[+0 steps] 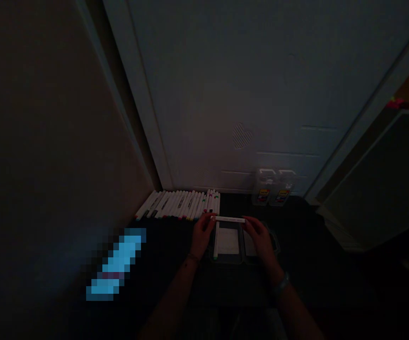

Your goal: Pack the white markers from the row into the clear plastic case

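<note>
as both hands (203, 232) (261, 237) pinch closed, they hold a marker (229, 219).

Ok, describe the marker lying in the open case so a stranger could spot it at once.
On the dark table, find the open two-part case. Along the left side of its left half lies a white marker, green at the near end. Unlike the held marker, turned crosswise, and the row of markers further back, it lies inside the case.
</note>
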`<state>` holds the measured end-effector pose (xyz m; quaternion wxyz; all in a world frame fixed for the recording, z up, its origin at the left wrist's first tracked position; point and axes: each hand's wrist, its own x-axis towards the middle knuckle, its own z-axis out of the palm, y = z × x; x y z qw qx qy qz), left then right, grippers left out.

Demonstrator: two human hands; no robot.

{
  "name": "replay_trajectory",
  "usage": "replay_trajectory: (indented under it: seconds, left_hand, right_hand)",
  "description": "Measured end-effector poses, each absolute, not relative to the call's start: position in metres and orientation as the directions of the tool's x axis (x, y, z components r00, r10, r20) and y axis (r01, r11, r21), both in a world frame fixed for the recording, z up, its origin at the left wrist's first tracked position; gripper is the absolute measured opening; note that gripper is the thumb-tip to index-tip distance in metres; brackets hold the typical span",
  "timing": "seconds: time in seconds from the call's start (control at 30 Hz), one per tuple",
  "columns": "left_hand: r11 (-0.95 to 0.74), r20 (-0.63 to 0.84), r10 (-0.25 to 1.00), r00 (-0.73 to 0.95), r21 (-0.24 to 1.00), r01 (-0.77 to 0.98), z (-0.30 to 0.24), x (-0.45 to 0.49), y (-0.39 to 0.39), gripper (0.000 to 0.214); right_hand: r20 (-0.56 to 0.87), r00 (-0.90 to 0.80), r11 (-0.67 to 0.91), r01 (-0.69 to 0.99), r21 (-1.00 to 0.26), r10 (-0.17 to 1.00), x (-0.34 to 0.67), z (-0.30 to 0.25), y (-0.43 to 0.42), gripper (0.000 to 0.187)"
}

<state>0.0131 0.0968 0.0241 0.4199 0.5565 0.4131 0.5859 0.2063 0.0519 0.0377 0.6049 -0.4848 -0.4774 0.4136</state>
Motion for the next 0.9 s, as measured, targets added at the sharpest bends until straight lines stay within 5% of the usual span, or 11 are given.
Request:
replay_trajectory:
  seconds: [0.63, 0.9]
  left_hand:
    - [-0.283, 0.279, 0.958, -0.069, 0.957, -0.061, 0.031, 0.010, 0.094, 0.031]
    - [-0.219, 0.227, 0.974, 0.009, 0.947, -0.236, 0.035, 0.014, 0.093, 0.057]
  right_hand:
    - [0.174, 0.157, 0.173, 0.016, -0.985, 0.972, 0.201, 0.036, 0.052, 0.036]
    - [0.194, -0.124, 0.208, 0.121, -0.971, 0.973, 0.190, 0.038, 0.040, 0.033]
